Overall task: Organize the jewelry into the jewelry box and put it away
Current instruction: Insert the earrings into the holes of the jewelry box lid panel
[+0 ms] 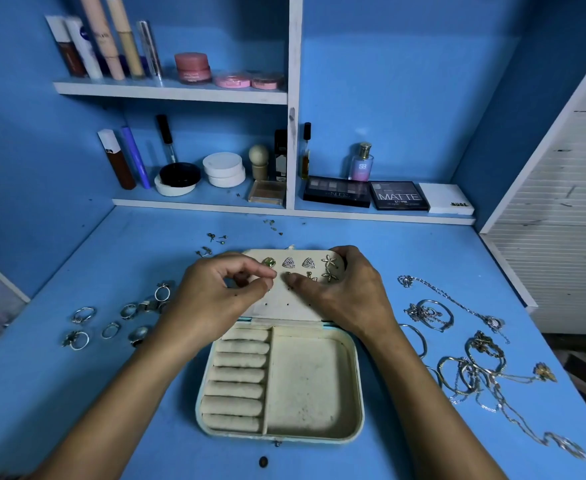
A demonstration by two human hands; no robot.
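An open cream jewelry box (314,386) is set on a blue desk (405,244). Its earring-studded lid panel (284,303) is gripped by the right hand (340,292); something small, unidentifiable, is pinched in the left hand (215,292). Rings (83,315) lie left, necklaces (471,368) right.

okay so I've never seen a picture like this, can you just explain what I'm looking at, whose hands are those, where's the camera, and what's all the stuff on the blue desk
There is no machine here. A person wears a wide-angle camera on the head, so you look down along their arms at their own two bare hands.

In the middle of the blue desk lies an open jewelry box. Its base has padded ring rolls on the left side and a bare compartment. Its lid panel already carries several earrings.

The left hand pinches something tiny at the panel, too small to identify. The right hand grips the panel's right edge.

Loose rings lie left of the box, tangled necklaces and bangles right of it, and small earrings behind it. The shelves behind hold cosmetics.
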